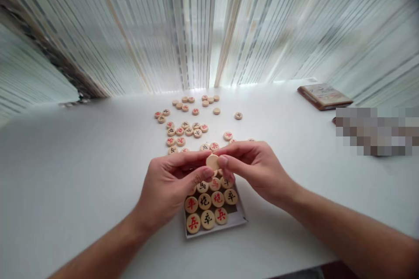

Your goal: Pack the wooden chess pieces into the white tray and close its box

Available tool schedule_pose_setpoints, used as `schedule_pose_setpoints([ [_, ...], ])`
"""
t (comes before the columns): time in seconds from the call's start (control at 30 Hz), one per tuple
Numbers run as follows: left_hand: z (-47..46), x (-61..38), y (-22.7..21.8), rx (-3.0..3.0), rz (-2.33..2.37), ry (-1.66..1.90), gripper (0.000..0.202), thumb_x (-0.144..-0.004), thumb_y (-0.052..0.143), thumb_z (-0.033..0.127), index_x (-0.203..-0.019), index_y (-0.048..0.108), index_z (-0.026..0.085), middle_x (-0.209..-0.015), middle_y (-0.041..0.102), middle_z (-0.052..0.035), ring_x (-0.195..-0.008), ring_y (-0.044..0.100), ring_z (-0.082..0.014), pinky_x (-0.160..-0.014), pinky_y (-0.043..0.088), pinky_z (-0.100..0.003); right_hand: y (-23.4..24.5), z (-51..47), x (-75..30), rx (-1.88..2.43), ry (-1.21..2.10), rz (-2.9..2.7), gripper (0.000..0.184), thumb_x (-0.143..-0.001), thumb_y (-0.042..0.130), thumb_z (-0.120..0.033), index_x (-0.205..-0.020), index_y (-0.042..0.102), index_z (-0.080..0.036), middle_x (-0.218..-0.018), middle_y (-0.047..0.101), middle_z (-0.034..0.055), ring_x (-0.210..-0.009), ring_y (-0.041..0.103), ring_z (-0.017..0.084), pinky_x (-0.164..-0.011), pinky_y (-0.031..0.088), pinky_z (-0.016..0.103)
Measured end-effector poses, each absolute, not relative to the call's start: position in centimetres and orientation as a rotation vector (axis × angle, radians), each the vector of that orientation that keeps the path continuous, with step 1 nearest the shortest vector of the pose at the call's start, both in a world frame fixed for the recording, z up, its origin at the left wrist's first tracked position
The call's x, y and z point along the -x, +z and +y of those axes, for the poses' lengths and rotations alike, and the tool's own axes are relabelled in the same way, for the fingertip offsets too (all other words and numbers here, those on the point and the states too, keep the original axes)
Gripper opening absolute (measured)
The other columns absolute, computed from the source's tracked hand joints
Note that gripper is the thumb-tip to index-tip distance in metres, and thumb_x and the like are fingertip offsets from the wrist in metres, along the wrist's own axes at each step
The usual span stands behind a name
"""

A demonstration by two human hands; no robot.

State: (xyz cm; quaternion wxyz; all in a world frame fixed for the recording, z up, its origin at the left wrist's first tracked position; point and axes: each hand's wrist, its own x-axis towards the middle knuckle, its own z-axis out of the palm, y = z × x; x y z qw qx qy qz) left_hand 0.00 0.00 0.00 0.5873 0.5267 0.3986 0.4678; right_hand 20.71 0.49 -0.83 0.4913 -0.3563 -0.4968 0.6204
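Between my two hands is a round wooden xiangqi piece (212, 162), its blank face toward me. My left hand (175, 178) pinches its left side with thumb and fingers. On the other side, the thumb and fingertips of my right hand (255, 170) grip the same piece. Just below them lies a shallow box (237, 218) with rows of pieces carrying red or black characters. A piece with a black character (207, 219) sits in its front row, between two red ones. My hands cover the far part of the box.
Many loose xiangqi pieces (189, 131) are scattered on the white table (98, 174) beyond my hands, some face down. A brown-edged box (324, 96) lies at the back right, near a pixelated patch. Striped curtains (196, 22) hang along the table's far edge.
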Motion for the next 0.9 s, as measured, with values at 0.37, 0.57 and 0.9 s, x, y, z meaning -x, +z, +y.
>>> schedule_pose_setpoints([
  [0.37,-0.63,-0.53,0.11,-1.271,0.88,1.129,0.031,-0.075,0.097,0.01,-0.101,0.091,0.025,-0.094,0.089,-0.0032,-0.079,0.086,-0.021,-0.077,0.073,-0.026,-0.69,-0.06,-20.58,0.877,1.639,-1.137,0.028,-0.07,0.104,-0.03,-0.093,0.091,-0.02,-0.07,0.078,0.0039,-0.058,0.065,0.012,-0.055,0.056,0.022],
  [0.57,-0.86,-0.41,0.0,-1.269,0.897,1.139,0.033,-0.074,0.096,0.007,-0.1,0.091,0.028,-0.091,0.089,-0.0009,-0.077,0.086,-0.0197,-0.075,0.073,-0.025,-1.08,0.0,-20.77,0.847,1.624,-1.156,0.027,-0.073,0.103,-0.032,-0.096,0.091,-0.022,-0.069,0.077,0.0031,-0.058,0.065,0.012,-0.055,0.057,0.022],
  [0.9,-0.58,-0.82,0.41,-1.272,0.962,1.179,0.027,-0.074,0.098,0.012,-0.098,0.091,0.023,-0.083,0.087,-0.0022,-0.067,0.081,-0.0169,-0.072,0.072,-0.025,-0.84,0.12,-21.14,0.826,1.563,-1.183,0.033,-0.072,0.104,-0.028,-0.102,0.091,-0.023,-0.083,0.084,0.0056,-0.07,0.074,0.015,-0.065,0.065,0.025],
])
